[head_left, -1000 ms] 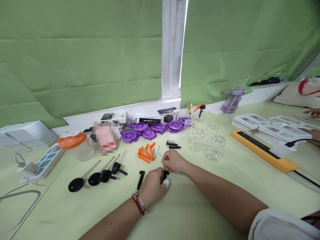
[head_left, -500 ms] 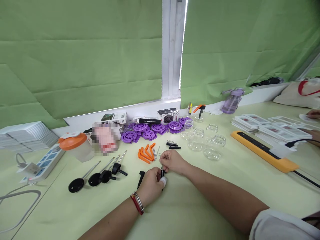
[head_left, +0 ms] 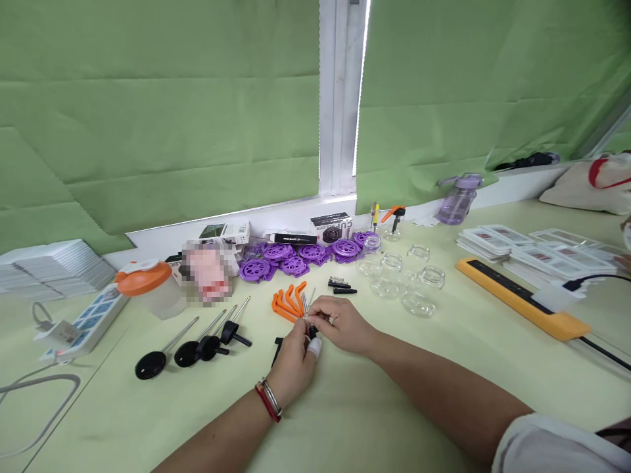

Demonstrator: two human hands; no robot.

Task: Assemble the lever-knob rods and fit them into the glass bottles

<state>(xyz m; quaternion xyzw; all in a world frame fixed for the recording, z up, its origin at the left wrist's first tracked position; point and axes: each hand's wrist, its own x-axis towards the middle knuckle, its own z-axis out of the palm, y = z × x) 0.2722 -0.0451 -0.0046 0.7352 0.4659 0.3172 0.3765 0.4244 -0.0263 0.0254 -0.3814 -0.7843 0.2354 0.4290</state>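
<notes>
My left hand [head_left: 296, 361], with a white wrap on its thumb, is closed around a small black plastic part [head_left: 312, 332]. Fingertips of my right hand [head_left: 342, 323] are pinched together at the top of that part, and the spring they held a moment ago is hidden by the fingers. Partly behind my left hand lies another black piece [head_left: 277, 348]. Orange levers [head_left: 288, 302] and thin metal pins [head_left: 305, 303] are just beyond my fingers. Farther back are black tubes [head_left: 344, 290] with a loose spring [head_left: 339, 280].
Black knobs with metal rods [head_left: 187, 353] lie at left, near an orange-lidded cup [head_left: 148, 289]. Purple discs [head_left: 310, 253] and boxes line the back. Clear glass jars [head_left: 419, 302] stand right of centre. A yellow power strip [head_left: 522, 299] and another person's hand [head_left: 626, 263] are at right.
Both hands have shifted slightly left and away from me, and closer together. The spring visible between them earlier is now covered by my fingers.
</notes>
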